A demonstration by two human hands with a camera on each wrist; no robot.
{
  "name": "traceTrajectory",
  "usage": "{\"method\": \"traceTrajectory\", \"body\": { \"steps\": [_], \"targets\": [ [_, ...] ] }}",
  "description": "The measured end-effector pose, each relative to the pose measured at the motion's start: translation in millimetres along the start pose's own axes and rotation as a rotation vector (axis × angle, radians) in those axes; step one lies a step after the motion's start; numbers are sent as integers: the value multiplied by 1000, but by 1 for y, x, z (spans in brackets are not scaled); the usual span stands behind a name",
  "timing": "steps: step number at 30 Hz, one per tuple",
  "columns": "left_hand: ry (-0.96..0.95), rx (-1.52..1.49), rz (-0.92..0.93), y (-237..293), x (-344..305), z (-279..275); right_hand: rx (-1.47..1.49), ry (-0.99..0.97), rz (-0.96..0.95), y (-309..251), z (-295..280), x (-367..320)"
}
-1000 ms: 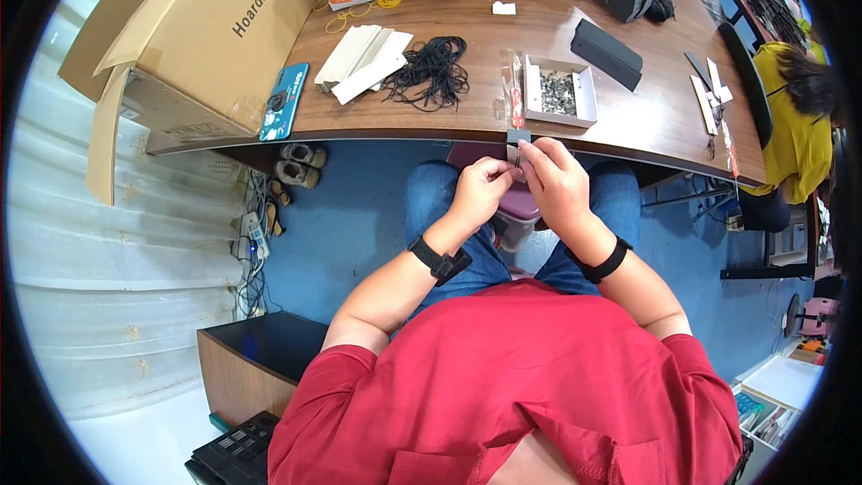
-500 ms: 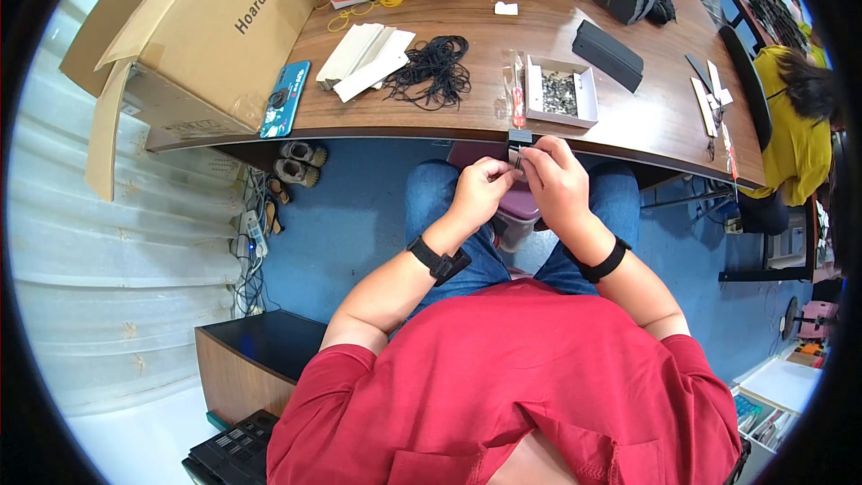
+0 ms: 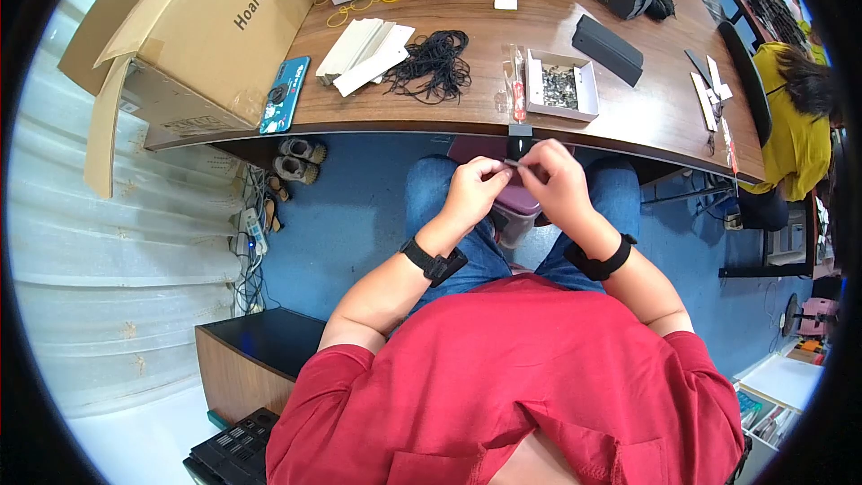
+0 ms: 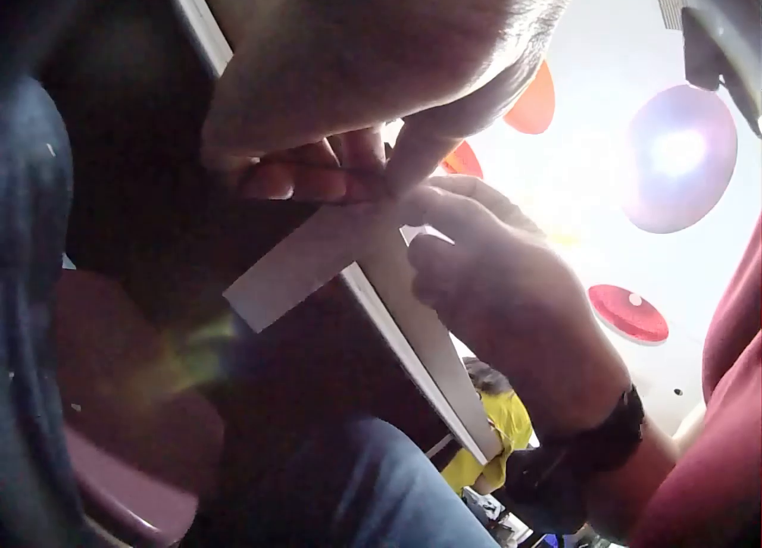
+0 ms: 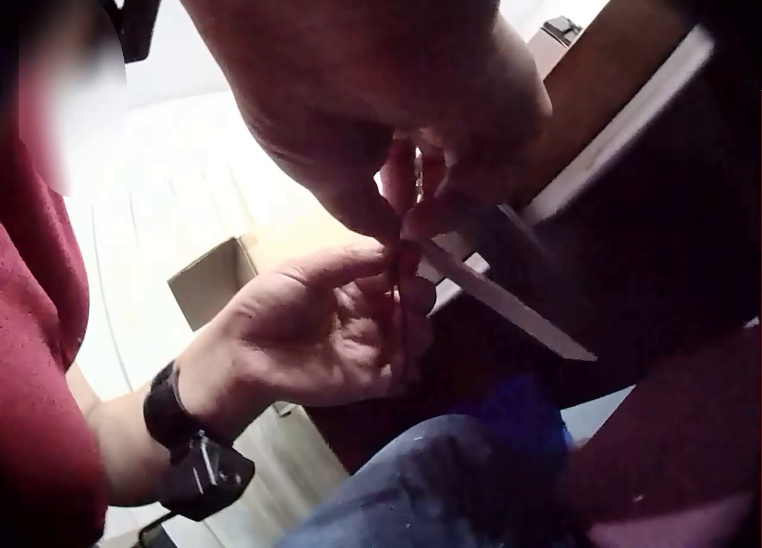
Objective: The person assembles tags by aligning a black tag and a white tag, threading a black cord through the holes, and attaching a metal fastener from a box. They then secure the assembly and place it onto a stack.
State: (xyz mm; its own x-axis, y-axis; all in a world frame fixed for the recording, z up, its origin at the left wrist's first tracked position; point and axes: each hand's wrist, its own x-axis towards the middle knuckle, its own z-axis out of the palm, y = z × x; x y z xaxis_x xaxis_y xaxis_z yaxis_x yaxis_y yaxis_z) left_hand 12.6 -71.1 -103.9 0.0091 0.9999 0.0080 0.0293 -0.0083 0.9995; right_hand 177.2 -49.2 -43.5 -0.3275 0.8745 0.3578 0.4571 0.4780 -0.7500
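Observation:
A narrow card strip juts out past my fingertips, its dark face with a small white mark in the head view; the left wrist view shows a pale side of the strip. My left hand pinches near its close end between thumb and fingers. Opposite, my right hand also pinches at that end, fingertips meeting the left ones. A thin dark line, like a cord, runs down in front of the left palm in the right wrist view. The fingers hide the pinched end.
On the table in front lie a box of small metal pieces, a red-handled tool, a heap of black cords, pale card strips and a dark card stack. A large carton stands left.
The strip has turned to show more of its dark face. My right hand has shifted slightly, its wrist tilting, while both hands stay together at the strip's end.

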Motion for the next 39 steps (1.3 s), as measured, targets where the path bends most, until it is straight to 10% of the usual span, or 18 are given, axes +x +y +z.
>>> {"method": "traceTrajectory", "body": {
  "steps": [14, 18, 31, 39],
  "targets": [
    [-187, -115, -195, 15, -6, -14, 843, 13, 649, 13, 3, 6],
    [-260, -236, -270, 18, -10, -32, 1683, -169, 979, 22, -8, 7],
    [-275, -255, -376, 34, -9, -46, 2222, -366, 929, 30, -7, -9],
    [-310, -755, -494, 36, -5, -24, 675, -523, 365, -33, -21, -6]
  ]
}}
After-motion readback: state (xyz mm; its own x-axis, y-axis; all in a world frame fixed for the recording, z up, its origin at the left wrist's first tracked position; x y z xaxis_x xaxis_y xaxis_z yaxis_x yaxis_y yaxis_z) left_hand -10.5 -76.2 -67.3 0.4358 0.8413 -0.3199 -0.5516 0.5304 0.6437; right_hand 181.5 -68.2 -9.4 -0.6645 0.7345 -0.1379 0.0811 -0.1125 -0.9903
